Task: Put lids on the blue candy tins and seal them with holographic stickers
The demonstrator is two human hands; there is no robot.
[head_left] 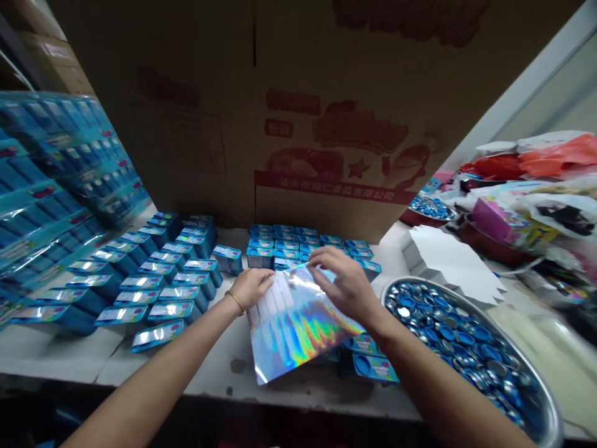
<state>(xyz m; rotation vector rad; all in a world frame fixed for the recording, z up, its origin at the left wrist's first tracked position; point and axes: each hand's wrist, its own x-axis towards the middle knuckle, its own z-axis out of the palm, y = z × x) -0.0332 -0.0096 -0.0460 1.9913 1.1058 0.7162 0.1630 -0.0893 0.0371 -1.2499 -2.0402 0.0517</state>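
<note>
Head view: the left hand (255, 289) is pinching a holographic sticker sheet (298, 330); the right hand (346, 284) is curling its fingers above, whether clamped I cannot tell.

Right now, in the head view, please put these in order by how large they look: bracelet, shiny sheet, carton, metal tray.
1. Carton, by far the largest.
2. Metal tray, though the picture's lower edge cuts it off.
3. Shiny sheet.
4. Bracelet, clearly the smallest.

A glossy silver sheet (303, 339), rainbow-streaked, with pale strips (280, 294) at upper left, slants over the white table (217, 367).
</note>
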